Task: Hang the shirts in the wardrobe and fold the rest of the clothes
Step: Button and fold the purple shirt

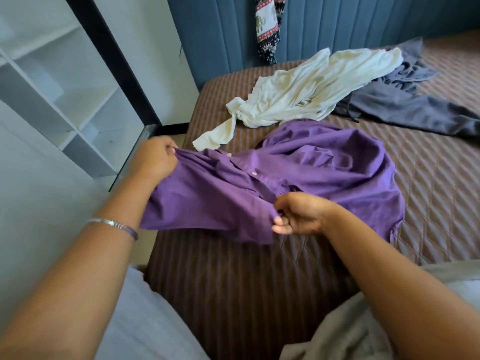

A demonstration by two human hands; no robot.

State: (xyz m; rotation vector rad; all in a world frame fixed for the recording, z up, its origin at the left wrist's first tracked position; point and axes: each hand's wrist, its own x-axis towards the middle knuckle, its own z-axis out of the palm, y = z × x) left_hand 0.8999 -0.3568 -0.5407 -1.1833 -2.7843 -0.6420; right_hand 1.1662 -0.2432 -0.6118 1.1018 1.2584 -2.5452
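Note:
A purple button shirt [324,172] lies crumpled on the brown striped bed [441,183], its near part lifted. My left hand [153,159] grips the shirt's cloth at the left, over the bed's edge. My right hand [298,214] pinches the shirt's front edge near the button strip. Behind the purple shirt lies a cream long-sleeved garment [306,92]. A grey garment [405,100] is spread to its right.
An open white wardrobe [65,94] with shelves stands at the left, beside the bed. A patterned cloth [268,27] hangs over the blue padded headboard [350,29]. Grey fabric [345,331] lies at the bottom right, close to me.

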